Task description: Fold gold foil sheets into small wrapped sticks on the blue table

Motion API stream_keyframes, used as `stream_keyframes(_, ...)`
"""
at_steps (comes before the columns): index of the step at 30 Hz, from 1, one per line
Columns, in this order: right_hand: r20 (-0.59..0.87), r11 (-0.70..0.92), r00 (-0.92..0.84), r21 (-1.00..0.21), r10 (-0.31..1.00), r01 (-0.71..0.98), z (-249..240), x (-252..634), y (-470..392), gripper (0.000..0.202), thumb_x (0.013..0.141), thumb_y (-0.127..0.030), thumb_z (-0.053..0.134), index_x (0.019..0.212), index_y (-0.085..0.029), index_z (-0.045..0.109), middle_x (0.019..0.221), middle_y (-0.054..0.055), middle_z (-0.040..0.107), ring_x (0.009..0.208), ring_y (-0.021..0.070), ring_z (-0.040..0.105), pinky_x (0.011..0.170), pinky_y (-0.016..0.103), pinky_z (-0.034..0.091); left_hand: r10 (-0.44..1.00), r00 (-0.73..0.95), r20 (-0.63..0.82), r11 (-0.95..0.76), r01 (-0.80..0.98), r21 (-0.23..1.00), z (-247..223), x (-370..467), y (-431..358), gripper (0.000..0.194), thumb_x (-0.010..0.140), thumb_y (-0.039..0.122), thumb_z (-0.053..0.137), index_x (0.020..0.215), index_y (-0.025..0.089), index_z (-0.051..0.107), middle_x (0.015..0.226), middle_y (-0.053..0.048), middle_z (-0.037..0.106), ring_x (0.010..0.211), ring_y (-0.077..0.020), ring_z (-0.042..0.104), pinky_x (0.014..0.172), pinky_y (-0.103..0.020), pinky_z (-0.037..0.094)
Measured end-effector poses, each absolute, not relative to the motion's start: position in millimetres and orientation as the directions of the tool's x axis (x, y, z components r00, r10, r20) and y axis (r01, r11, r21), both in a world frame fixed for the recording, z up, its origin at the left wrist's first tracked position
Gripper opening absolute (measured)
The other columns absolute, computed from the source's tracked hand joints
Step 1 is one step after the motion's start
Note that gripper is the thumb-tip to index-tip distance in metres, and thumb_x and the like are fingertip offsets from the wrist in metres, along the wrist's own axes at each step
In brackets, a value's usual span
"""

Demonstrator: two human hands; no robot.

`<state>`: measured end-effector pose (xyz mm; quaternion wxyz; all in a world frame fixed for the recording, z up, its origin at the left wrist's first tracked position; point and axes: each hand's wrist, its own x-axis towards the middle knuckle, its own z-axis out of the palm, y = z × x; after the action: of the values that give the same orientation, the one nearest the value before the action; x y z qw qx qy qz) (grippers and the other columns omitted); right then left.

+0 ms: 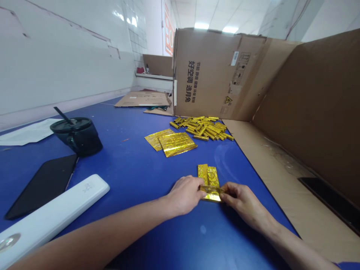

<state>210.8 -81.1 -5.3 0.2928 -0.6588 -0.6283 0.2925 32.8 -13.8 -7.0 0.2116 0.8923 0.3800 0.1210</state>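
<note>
A shiny gold foil sheet (213, 175) lies on the blue table with its near end folded up and a crease running lengthwise. My left hand (188, 192) pinches the left side of the fold between thumb and fingers. At the fold's right end, my right hand (239, 198) grips the foil the same way. Beyond my hands, flat gold foil sheets (177, 143) overlap one another. Farther back is a heap of small rolled gold foil tubes (206, 127).
Large cardboard boxes (208, 75) stand behind and to the right. A dark lidded mug (80, 138) with a straw, a black flat object (42, 187), a long white device (62, 206) and white paper (28, 133) occupy the left side. Flattened cardboard (142, 98) lies at the back.
</note>
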Motion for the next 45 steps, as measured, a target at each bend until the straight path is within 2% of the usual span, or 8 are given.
stream_keyframes(6,0.002,-0.034,0.051,-0.716,0.999,0.697,-3.6,207.7,-79.8,0.006,0.069,-0.020,0.046,0.066,-0.018,0.051,0.057,-0.003,0.054,0.052,0.0115,0.048,0.048,0.021,0.034,0.755,0.647,0.107,-0.625,0.662,0.413,-7.0,34.7,-19.5,0.019,0.075,0.030,0.049,0.092,0.021,0.049,0.077,-0.002,0.057,0.074,-0.0196,0.054,0.063,-0.029,0.040)
stream_keyframes(16,0.079,0.018,0.036,-0.598,0.996,0.801,-1.1,201.8,-78.4,0.008,0.071,-0.018,0.044,0.078,-0.021,0.042,0.055,-0.004,0.054,0.049,0.0122,0.049,0.047,0.022,0.034,0.666,0.728,0.166,-0.744,0.627,0.231,-0.9,33.5,-27.3,0.026,0.078,0.023,0.044,0.103,0.020,0.043,0.079,-0.003,0.059,0.077,-0.0215,0.053,0.068,-0.033,0.040)
stream_keyframes(21,0.085,0.032,0.010,-0.478,0.996,0.878,-0.2,198.7,-79.8,0.008,0.072,-0.018,0.041,0.069,-0.021,0.048,0.060,-0.001,0.059,0.055,0.0143,0.054,0.050,0.023,0.037,0.628,0.756,0.187,-0.778,0.602,0.181,-2.9,33.2,-28.9,0.022,0.080,0.023,0.043,0.102,0.024,0.045,0.082,-0.002,0.060,0.079,-0.0225,0.051,0.067,-0.035,0.038)
stream_keyframes(30,0.129,0.078,-0.038,-0.322,0.991,0.944,-4.3,193.8,-85.5,0.021,0.076,-0.014,0.037,0.079,-0.019,0.058,0.075,0.003,0.063,0.068,0.0158,0.059,0.062,0.025,0.042,0.630,0.754,0.185,-0.776,0.615,0.139,-3.3,35.0,-30.4,0.012,0.080,0.025,0.044,0.088,0.021,0.052,0.079,-0.003,0.057,0.078,-0.0222,0.048,0.067,-0.035,0.037)
stream_keyframes(36,0.173,0.109,-0.095,-0.071,0.980,0.992,-9.4,191.6,-94.0,0.024,0.081,-0.015,0.032,0.082,-0.017,0.056,0.076,0.005,0.058,0.063,0.0156,0.058,0.054,0.024,0.041,0.633,0.747,0.201,-0.773,0.624,0.115,-2.1,32.7,-32.3,0.022,0.081,0.022,0.042,0.102,0.023,0.049,0.083,-0.005,0.052,0.081,-0.0222,0.046,0.068,-0.034,0.037)
stream_keyframes(40,0.198,0.089,-0.109,0.106,0.974,0.990,-10.9,191.4,-97.4,0.022,0.081,-0.015,0.033,0.077,-0.020,0.054,0.072,0.002,0.056,0.055,0.0126,0.056,0.043,0.021,0.034,0.529,0.809,0.258,-0.845,0.529,0.073,-0.3,31.3,-32.4,0.034,0.083,0.016,0.038,0.114,0.028,0.043,0.109,-0.006,0.047,0.102,-0.0230,0.040,0.082,-0.038,0.031)
stream_keyframes(43,0.200,0.086,-0.120,0.170,0.972,0.982,-11.2,192.0,-97.5,0.020,0.082,-0.016,0.035,0.079,-0.021,0.054,0.072,0.002,0.056,0.055,0.0127,0.056,0.041,0.021,0.031,0.388,0.876,0.287,-0.915,0.404,0.004,0.6,31.7,-30.3,0.028,0.086,0.016,0.034,0.107,0.025,0.051,0.122,-0.004,0.042,0.117,-0.0226,0.027,0.095,-0.041,0.018)
stream_keyframes(45,0.186,0.092,-0.125,0.179,0.974,0.980,-10.6,192.6,-97.1,0.019,0.083,-0.018,0.036,0.079,-0.021,0.054,0.072,0.002,0.056,0.056,0.0131,0.056,0.042,0.022,0.032,0.317,0.908,0.274,-0.941,0.337,-0.028,0.5,32.3,-28.5,0.025,0.086,0.016,0.035,0.100,0.021,0.055,0.119,-0.005,0.047,0.119,-0.0214,0.027,0.097,-0.039,0.014)
